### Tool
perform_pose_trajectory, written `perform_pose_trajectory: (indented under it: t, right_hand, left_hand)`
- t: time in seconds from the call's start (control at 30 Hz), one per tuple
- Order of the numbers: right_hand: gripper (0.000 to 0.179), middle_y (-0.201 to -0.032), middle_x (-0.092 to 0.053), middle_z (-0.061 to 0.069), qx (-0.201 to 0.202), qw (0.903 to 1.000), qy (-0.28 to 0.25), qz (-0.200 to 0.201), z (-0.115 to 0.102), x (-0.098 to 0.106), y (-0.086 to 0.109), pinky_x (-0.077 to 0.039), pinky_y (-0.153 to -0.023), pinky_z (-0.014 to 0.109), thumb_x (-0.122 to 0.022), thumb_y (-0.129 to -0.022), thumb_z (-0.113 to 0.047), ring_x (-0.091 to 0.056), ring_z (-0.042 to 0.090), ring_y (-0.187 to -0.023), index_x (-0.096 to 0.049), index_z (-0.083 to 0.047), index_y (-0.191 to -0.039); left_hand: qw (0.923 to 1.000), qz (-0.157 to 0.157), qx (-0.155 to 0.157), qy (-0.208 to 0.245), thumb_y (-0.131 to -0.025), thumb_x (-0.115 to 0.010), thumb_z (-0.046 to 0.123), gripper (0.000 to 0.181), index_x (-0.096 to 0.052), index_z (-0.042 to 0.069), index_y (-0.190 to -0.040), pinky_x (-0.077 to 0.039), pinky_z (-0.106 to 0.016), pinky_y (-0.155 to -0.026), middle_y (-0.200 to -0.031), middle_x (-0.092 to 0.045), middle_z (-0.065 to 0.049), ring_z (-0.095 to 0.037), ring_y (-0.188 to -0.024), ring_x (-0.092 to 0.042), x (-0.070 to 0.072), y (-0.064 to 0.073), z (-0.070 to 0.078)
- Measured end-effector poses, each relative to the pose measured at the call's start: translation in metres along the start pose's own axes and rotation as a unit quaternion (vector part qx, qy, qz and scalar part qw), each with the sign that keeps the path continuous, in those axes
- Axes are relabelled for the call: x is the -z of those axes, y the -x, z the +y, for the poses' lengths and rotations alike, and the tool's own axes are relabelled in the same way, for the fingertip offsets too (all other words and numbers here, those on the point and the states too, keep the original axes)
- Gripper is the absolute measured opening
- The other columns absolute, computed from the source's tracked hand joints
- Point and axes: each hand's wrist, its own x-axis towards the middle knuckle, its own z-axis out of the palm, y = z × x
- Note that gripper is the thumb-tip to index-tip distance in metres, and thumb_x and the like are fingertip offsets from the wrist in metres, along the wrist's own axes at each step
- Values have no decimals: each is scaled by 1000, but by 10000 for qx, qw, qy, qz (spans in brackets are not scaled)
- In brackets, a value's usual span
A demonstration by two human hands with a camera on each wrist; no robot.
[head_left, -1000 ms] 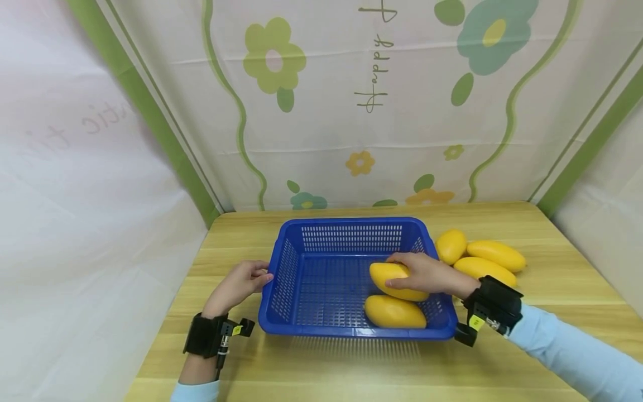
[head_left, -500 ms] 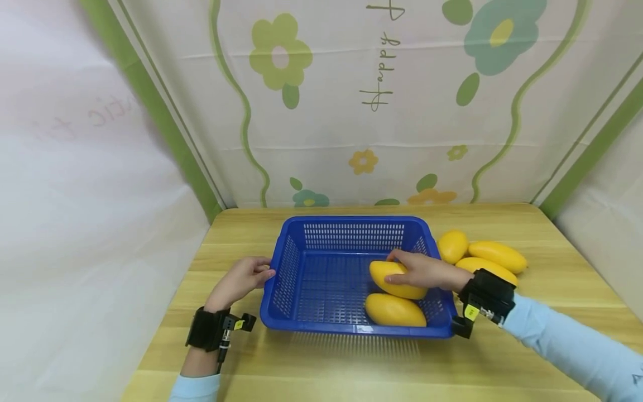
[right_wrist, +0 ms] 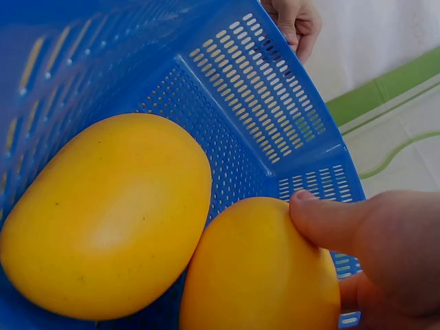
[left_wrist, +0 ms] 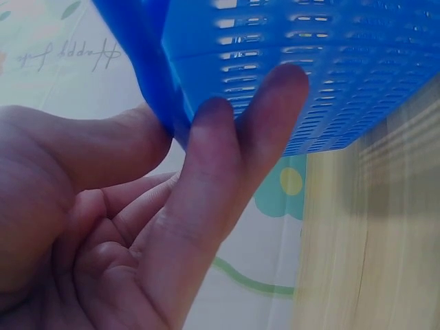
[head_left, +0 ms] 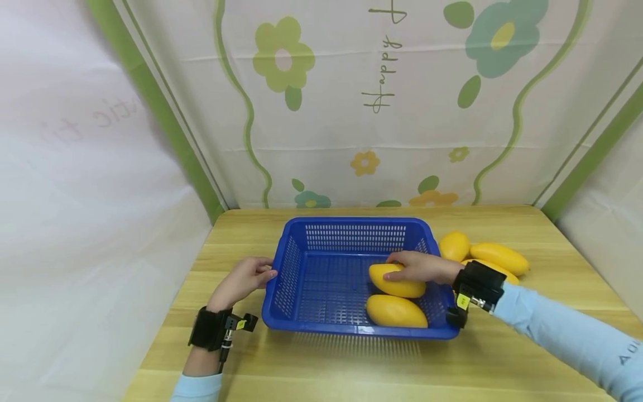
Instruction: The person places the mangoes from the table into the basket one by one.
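Observation:
My right hand [head_left: 421,267] reaches over the right rim of a blue perforated plastic basket [head_left: 326,326] and grips a yellow mango [head_left: 392,287] low inside it. Thumb and fingers lie on opposite sides of this mango [right_wrist: 254,275] in the right wrist view. A second mango [head_left: 397,311] lies right beside it, nearer the front wall. At the basket's left side, my left hand [head_left: 243,283] holds the rim. The left wrist view shows its thumb at the rim and two fingertips [left_wrist: 285,82] against the slotted outer wall [left_wrist: 330,51].
Several more yellow mangoes, among them one upper mango [head_left: 499,257] and a rounder-looking mango [head_left: 454,245], lie on the wooden table [head_left: 281,368] right of the basket. Patterned cloth [head_left: 321,128] hangs behind the table and along both sides.
The mango in my right hand has come down slightly beside the other one, and the right forearm has shifted a little left. My left hand keeps its hold on the basket.

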Motion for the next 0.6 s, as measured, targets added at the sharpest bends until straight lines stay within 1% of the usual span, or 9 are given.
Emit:
perform_pose_trajectory:
  t: [0.13,0.37,0.47,0.5,0.6]
  right_hand:
    - [54,-133,-60,18,-88,10000,6,-15,2,-2,-5,-45,-106,56,-64,-97,-39,-56,32,-121,-57,0,-133]
    - [47,-134,-59,19,-57,9999,-6,-137,7,-7,-14,-44,-107,57,-62,-99,-33,-55,34,-123,-57,0,-133]
    - [46,-134,-59,19,-114,9998,-25,-185,7,-9,-15,-43,-107,57,-62,-99,-31,-54,33,-122,-57,-1,-133]
    - [45,-134,-59,19,-124,9997,-13,-197,7,-9,-15,-43,-107,57,-62,-99,-31,-54,33,-122,-57,-1,-133]
    - [45,-137,-57,21,-137,9997,24,-191,7,-10,-16,-42,-109,59,-61,-99,-28,-53,36,-126,-56,-1,-134]
  left_hand:
    - [10000,-1,-27,-46,-102,-54,7,39,-51,-13,-136,-63,-40,-83,-115,-70,-24,-31,-102,-72,0,-1,-1]
    - [9999,-34,-143,-30,-103,-53,8,37,-54,-11,-135,-64,-37,-82,-115,-71,-22,-29,-101,-73,0,-2,-1]
    - [9999,-28,-96,21,-103,-53,8,36,-55,-9,-135,-64,-36,-81,-114,-72,-21,-28,-100,-73,0,-3,-1]
    - [9999,-48,-124,10,-103,-53,8,36,-55,-10,-135,-64,-36,-81,-114,-72,-21,-28,-100,-73,0,-2,-1]
    - [9999,-32,-85,52,-103,-53,8,36,-55,-10,-135,-64,-37,-81,-114,-72,-21,-28,-100,-73,0,-2,-3]
